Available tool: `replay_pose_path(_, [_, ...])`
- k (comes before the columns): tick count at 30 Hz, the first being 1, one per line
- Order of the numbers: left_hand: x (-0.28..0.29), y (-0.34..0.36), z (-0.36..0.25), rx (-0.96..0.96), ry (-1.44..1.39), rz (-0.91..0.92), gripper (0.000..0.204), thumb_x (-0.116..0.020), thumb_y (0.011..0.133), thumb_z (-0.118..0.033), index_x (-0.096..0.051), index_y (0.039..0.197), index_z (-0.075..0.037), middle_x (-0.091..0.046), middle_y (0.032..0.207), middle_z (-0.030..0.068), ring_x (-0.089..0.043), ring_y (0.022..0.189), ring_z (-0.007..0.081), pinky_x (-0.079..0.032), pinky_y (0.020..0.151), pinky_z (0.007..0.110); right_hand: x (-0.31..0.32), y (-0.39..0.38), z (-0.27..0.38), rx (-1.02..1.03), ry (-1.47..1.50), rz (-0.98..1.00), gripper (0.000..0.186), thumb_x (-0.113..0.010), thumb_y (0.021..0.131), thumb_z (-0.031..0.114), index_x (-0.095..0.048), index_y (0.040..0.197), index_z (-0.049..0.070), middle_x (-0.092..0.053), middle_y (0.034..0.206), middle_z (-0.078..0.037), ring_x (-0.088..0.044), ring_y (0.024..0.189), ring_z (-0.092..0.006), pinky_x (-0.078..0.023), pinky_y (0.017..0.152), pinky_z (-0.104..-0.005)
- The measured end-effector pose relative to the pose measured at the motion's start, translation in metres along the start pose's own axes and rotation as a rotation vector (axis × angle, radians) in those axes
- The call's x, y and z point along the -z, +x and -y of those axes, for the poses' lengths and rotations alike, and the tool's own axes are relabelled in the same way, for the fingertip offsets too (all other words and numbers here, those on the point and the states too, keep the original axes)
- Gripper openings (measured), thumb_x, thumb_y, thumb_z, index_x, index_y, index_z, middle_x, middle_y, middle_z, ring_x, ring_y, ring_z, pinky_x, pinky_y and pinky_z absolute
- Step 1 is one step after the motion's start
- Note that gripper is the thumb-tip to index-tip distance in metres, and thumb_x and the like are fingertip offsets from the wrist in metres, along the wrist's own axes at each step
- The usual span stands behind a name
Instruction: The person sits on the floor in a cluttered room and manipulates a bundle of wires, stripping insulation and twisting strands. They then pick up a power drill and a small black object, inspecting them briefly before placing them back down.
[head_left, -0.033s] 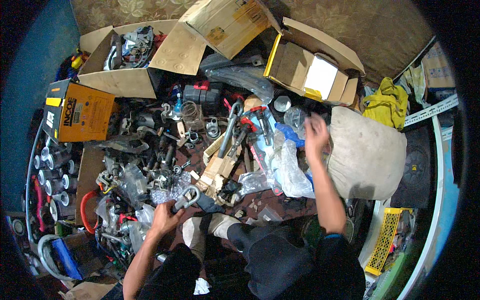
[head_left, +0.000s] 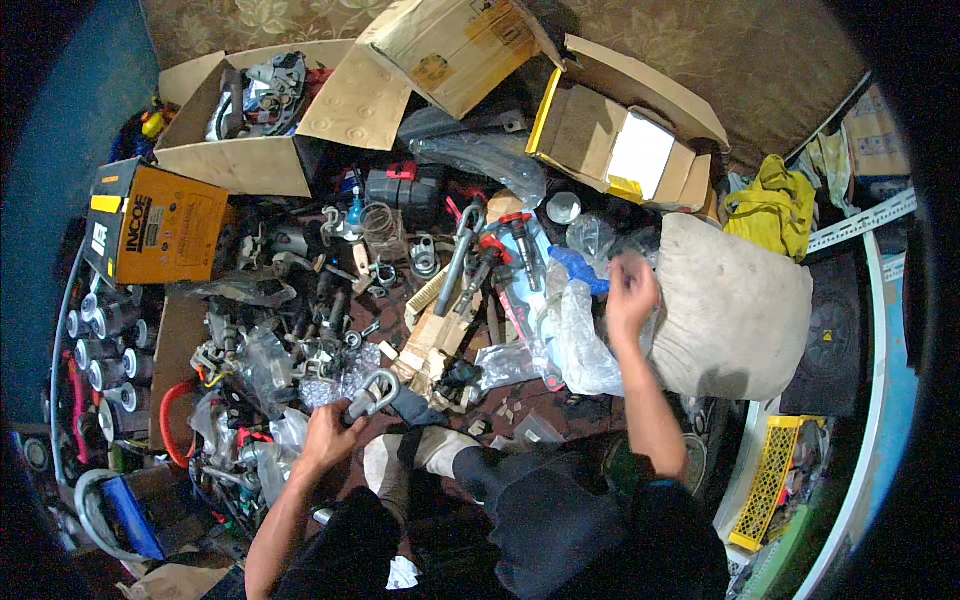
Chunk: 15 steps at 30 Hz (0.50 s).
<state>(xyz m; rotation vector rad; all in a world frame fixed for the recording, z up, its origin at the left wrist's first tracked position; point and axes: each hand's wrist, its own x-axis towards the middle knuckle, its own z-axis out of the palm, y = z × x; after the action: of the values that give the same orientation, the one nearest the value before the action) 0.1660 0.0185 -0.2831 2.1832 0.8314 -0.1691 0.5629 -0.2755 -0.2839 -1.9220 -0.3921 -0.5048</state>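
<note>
My left hand (head_left: 330, 436) is closed round the dark end of a thick grey metal loop (head_left: 374, 393), shaped like a shackle. The loop points up and right, beside a dark grey block (head_left: 416, 407) near my feet. My right hand (head_left: 632, 290) is raised in front of a pale cushion (head_left: 735, 305); motion blurs its fingers, which look bent, and I cannot make out anything in them. Just left of it lie a clear plastic bag (head_left: 588, 345) and a crumpled blue wrapping (head_left: 578, 268).
Metal parts and tools crowd the floor, among them a long grey bar (head_left: 460, 255) and red-topped ignition coils (head_left: 522, 245). Open cardboard boxes (head_left: 235, 165) line the back. An orange box (head_left: 172, 225) stands at left, a yellow crate (head_left: 768, 480) at right.
My right hand has come down slightly, and its fingers look more bent than before. My left hand stays where it was with the metal loop.
</note>
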Motion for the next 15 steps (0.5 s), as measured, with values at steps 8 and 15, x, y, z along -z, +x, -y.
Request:
replay_pose_path(8, [0.002, 0.006, -0.042, 0.009, -0.102, 0.019, 0.032, -0.069, 0.079, -0.025, -0.061, 0.080, 0.006, -0.057, 0.062, 0.0212, -0.054, 0.055, 0.0226, -0.044, 0.056, 0.040, 0.016, -0.107, 0.018, -0.228, -0.538, 0.827, 0.062, -0.064, 0.082, 0.047, -0.043, 0.120, 0.001, -0.065, 0.080, -0.025, -0.062, 0.075, -0.0468, -0.049, 0.070, -0.0531])
replay_pose_path(15, [0.010, -0.004, -0.062, -0.002, -0.135, 0.020, 0.029, -0.068, 0.081, -0.023, -0.062, 0.081, 0.005, -0.059, 0.061, 0.0147, -0.051, 0.058, 0.0127, -0.043, 0.055, 0.036, -0.033, -0.116, 0.047, -0.160, -0.243, 0.676, 0.013, -0.059, 0.084, 0.006, -0.050, 0.086, -0.003, -0.059, 0.077, -0.023, -0.060, 0.071, -0.0402, -0.044, 0.062, -0.0431])
